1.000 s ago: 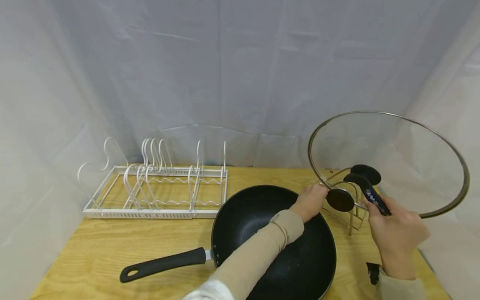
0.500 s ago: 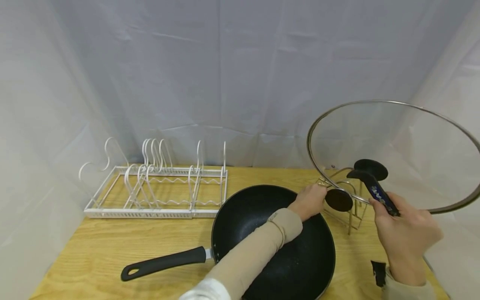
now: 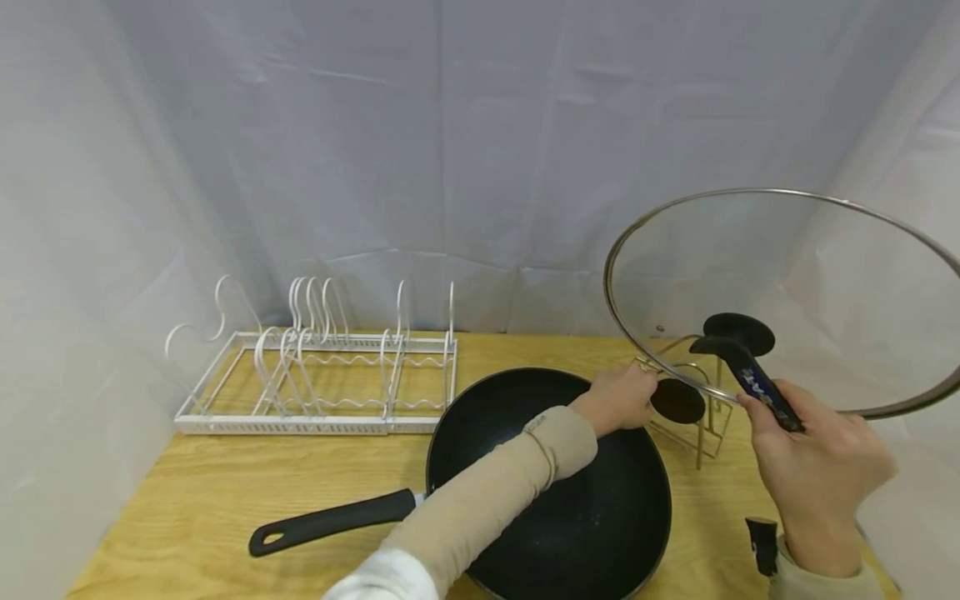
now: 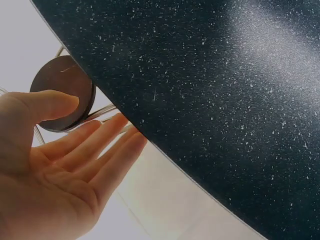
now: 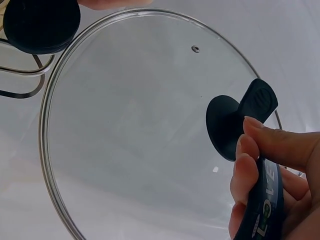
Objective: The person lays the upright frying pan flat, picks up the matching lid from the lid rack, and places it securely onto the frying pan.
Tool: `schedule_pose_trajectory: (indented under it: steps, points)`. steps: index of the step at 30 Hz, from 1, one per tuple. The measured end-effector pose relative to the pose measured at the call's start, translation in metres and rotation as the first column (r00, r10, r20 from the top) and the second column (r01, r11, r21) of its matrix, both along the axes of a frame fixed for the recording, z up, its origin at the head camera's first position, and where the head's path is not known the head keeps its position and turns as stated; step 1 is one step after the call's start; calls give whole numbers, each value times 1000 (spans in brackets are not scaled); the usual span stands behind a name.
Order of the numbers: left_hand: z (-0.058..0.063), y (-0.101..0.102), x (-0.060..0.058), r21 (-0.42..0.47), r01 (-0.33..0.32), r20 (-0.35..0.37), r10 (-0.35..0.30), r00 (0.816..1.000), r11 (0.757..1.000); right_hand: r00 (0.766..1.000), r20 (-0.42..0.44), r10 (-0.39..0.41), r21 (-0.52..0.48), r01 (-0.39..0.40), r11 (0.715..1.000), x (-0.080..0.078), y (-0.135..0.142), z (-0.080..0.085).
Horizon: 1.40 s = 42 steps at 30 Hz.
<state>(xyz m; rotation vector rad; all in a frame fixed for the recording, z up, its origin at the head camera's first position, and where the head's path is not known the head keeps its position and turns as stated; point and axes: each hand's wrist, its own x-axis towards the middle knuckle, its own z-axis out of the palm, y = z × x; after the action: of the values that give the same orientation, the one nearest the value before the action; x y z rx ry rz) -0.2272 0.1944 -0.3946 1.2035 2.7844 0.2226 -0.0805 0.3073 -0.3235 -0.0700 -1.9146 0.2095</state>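
My right hand (image 3: 821, 467) grips the black upright handle (image 5: 267, 192) of a large glass lid (image 3: 810, 275), held raised and tilted at the right. The lid has a metal rim. My left hand (image 3: 618, 398) reaches across a black wok (image 3: 555, 533) to a small gold wire rack (image 3: 701, 437) and holds its wires between thumb and fingers. In the left wrist view, the thumb lies over a dark round disc (image 4: 62, 95) on the rack, and the fingertips touch the wires near the wok's edge. The exact finger contact is partly hidden.
A white wire dish rack (image 3: 315, 427) with upright hoops stands at the back left of the wooden table (image 3: 225, 492). The wok's long black handle (image 3: 333, 523) points left. Pale sheeting (image 3: 480, 167) hangs behind and at both sides.
My right hand has raised the glass lid and moved it somewhat to the right, away from the wire rack. My left hand has stayed at the rack.
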Motion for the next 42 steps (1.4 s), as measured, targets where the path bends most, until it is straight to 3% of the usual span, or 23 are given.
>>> schedule_pose_trajectory:
  steps: [8,18,24,29,35,39,42]
  points:
    - [11,-11,7,27,50,23,-51,998,998,999,-31,34,4,-34,999,0,-2,4]
    - [26,-43,20,-61,114,-58,-118,991,992,995,-64,73,26,-72,997,11,-9,9]
    - [40,-67,38,-141,141,-122,-159,980,980,995,-45,85,33,-83,996,21,-16,14]
    - [48,-96,60,-160,219,-206,-250,946,962,993,-52,108,19,-107,994,28,-20,14]
    - [53,-133,88,-108,330,-266,-347,900,938,988,-13,156,-5,-156,988,40,-26,13]
    - [56,-153,107,-71,370,-343,-371,863,926,977,-21,214,-10,-214,977,46,-31,12]
    - [53,-167,119,-48,370,-406,-356,841,928,961,-83,265,-24,-268,963,48,-36,10]
